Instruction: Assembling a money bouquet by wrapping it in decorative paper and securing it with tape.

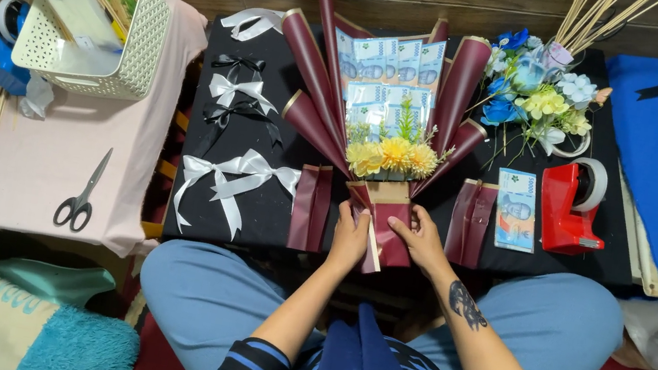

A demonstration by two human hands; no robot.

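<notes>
A bouquet (388, 115) lies on the black table (193, 208) in front of me. It is wrapped in maroon paper cones, with several blue banknotes fanned at the top and yellow flowers below them. My left hand (350, 237) and my right hand (419, 236) both grip the maroon-wrapped stem (390, 221) at the bouquet's base, one on each side. Folded maroon paper pieces (310, 207) lie just left of the stem, and more lie to the right.
White and black ribbon bows (235, 175) lie left of the bouquet. A loose banknote (516, 210), a red tape dispenser (569, 206) and artificial flowers (537, 95) sit to the right. Scissors (84, 195) and a white basket (119, 37) are on the pink table at left.
</notes>
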